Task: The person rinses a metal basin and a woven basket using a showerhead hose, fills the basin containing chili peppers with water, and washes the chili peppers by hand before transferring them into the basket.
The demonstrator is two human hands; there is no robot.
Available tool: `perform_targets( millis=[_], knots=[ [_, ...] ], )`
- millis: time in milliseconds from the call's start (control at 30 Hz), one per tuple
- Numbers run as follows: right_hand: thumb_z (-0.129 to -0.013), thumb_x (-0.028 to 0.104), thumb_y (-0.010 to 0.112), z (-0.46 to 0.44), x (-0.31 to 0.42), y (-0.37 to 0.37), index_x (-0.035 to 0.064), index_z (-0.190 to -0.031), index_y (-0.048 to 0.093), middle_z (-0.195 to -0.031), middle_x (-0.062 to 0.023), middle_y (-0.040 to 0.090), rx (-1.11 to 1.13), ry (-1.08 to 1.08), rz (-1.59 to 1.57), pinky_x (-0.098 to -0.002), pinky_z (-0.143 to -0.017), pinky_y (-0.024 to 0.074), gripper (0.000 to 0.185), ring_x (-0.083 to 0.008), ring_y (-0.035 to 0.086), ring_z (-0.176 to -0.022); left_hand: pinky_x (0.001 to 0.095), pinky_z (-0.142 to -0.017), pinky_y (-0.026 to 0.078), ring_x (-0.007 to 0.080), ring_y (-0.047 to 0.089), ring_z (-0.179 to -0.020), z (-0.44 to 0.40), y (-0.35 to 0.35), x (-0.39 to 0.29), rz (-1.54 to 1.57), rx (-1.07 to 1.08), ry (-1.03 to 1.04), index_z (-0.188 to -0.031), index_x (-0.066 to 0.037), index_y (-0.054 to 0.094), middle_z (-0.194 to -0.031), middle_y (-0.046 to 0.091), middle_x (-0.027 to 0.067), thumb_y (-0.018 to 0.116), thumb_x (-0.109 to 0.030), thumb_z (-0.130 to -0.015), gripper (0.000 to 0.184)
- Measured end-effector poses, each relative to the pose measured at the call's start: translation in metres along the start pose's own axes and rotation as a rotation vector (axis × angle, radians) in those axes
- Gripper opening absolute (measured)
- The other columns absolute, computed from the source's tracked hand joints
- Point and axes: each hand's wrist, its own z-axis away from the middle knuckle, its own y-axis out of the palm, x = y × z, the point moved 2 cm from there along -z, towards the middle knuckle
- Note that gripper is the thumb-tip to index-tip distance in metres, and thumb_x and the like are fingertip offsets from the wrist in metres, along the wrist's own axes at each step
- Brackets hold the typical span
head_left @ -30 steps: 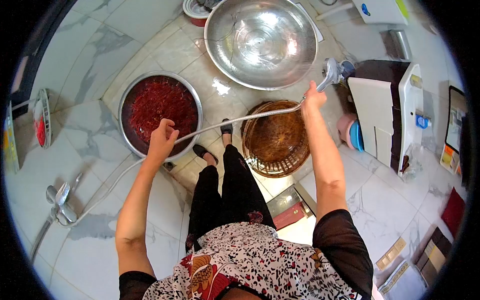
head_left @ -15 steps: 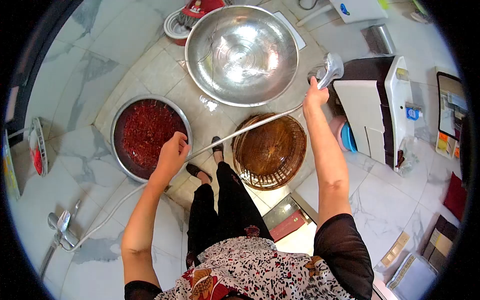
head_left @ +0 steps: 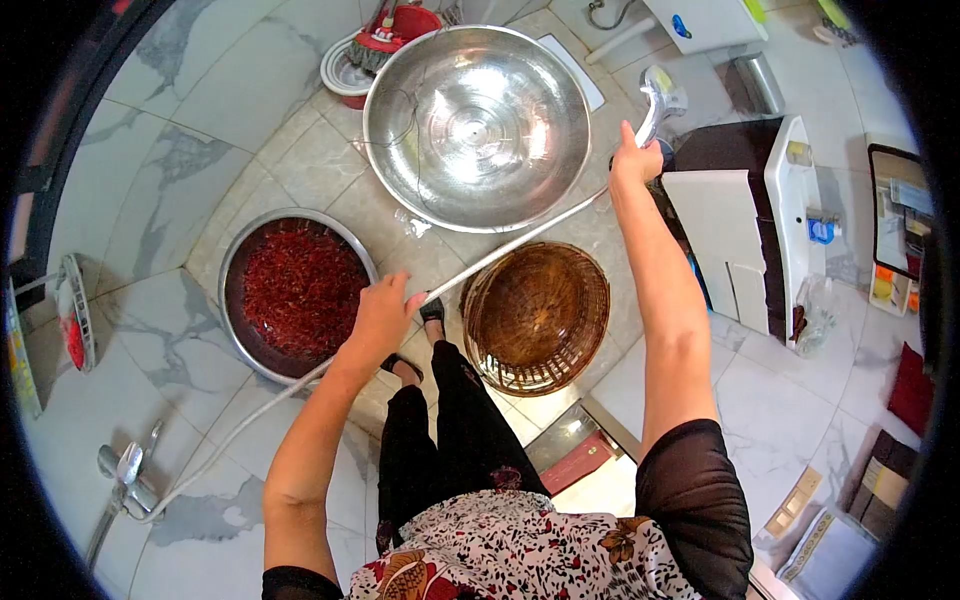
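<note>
We seem to be steering the shower head (head_left: 655,105), right hand (head_left: 636,163) closed round its handle beside the large metal basin (head_left: 475,130), left hand (head_left: 385,312) curled at the hose (head_left: 520,240), its pinch unclear; aiming calls for slack there.

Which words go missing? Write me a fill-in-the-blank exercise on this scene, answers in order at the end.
The hose leads to a shower head held in the ____ hand.
The pieces in the smaller metal basin are coloured ____.
The woven basket is coloured ____.
The trousers are coloured ____.

Missing words: right; red; brown; black.
</note>
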Motion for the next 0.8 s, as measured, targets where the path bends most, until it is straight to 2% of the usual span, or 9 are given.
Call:
perform_targets(
  millis=[100,167,200,300,367,467,567,800],
  knots=[
    [-0.063,0.024,0.073,-0.013,-0.007,0.019,-0.0012,-0.067,0.050,-0.065,-0.0122,0.057,0.030,-0.001,0.021,-0.0380,-0.060,0.0415,0.034,-0.0248,0.053,-0.060,0.0423,-0.065,0.043,0.0390,0.054,-0.078,0.001,0.009,0.001,0.116,0.045,-0.087,-0.097,0.003,0.048,-0.084,0.055,0.0237,0.054,-0.021,-0.082,0.029],
    [-0.061,0.028,0.075,0.001,0.022,0.012,-0.0014,-0.066,0.050,-0.064,-0.0140,0.057,0.130,0.116,-0.213,-0.0404,-0.060,0.0418,0.039,-0.0284,0.056,-0.061,0.0441,-0.060,0.042,0.0397,0.054,-0.070,0.002,0.007,-0.005,0.119,-0.029,-0.048,-0.093,0.002,0.049,-0.078,0.055,0.0235,0.051,-0.020,-0.083,0.024],
    [-0.061,0.028,0.075,-0.001,0.027,0.012,-0.0014,-0.066,0.050,-0.064,-0.0140,0.057,0.133,0.111,-0.214,-0.0404,-0.060,0.0418,0.039,-0.0284,0.056,-0.061,0.0441,-0.060,0.042,0.0397,0.054,-0.070,0.001,0.004,-0.008,0.121,-0.035,-0.050,-0.093,0.002,0.049,-0.078,0.055,0.0235,0.051,-0.020,-0.083,0.024],
    [-0.058,0.031,0.076,-0.010,0.034,0.020,-0.0022,-0.065,0.050,-0.062,-0.0156,0.056,0.147,0.054,-0.039,-0.0425,-0.061,0.0422,0.043,-0.0323,0.057,-0.062,0.0434,-0.055,0.043,0.0367,0.055,-0.064,-0.004,-0.007,-0.020,0.040,-0.018,-0.027,-0.088,-0.002,0.048,-0.070,0.055,0.0187,0.047,-0.027,-0.085,0.025],
    [-0.057,0.034,0.076,-0.028,0.025,0.034,-0.0030,-0.065,0.051,-0.064,-0.0178,0.057,0.008,-0.173,0.047,-0.0430,-0.061,0.0425,0.045,-0.0341,0.056,-0.063,0.0437,-0.054,0.042,0.0361,0.054,-0.064,-0.009,-0.017,-0.026,0.007,-0.049,0.002,-0.082,-0.003,0.046,-0.071,0.055,0.0174,0.048,-0.024,-0.085,0.021],
    [-0.057,0.033,0.076,-0.031,0.047,0.033,-0.0037,-0.067,0.052,-0.066,-0.0189,0.057,0.016,-0.160,0.101,-0.0434,-0.060,0.0417,0.046,-0.0356,0.055,-0.063,0.0434,-0.053,0.042,0.0358,0.054,-0.063,-0.018,-0.027,-0.028,0.002,-0.127,0.036,-0.081,-0.003,0.046,-0.071,0.053,0.0162,0.048,-0.020,-0.084,0.017],
    [-0.057,0.033,0.076,-0.026,0.073,0.035,-0.0027,-0.067,0.052,-0.064,-0.0160,0.057,0.044,-0.193,0.031,-0.0411,-0.058,0.0406,0.044,-0.0307,0.053,-0.058,0.0404,-0.054,0.044,0.0337,0.055,-0.063,-0.023,-0.040,-0.033,-0.029,-0.141,0.032,-0.085,-0.003,0.051,-0.076,0.054,0.0143,0.053,-0.015,-0.080,0.013],
    [-0.057,0.030,0.077,-0.034,0.116,0.062,-0.0024,-0.066,0.051,-0.062,-0.0115,0.055,0.088,-0.237,-0.081,-0.0372,-0.055,0.0399,0.042,-0.0218,0.048,-0.055,0.0402,-0.057,0.044,0.0331,0.055,-0.067,-0.027,-0.067,-0.041,-0.091,-0.150,0.015,-0.087,-0.003,0.051,-0.078,0.052,0.0136,0.054,-0.013,-0.078,0.014]
  ],
)
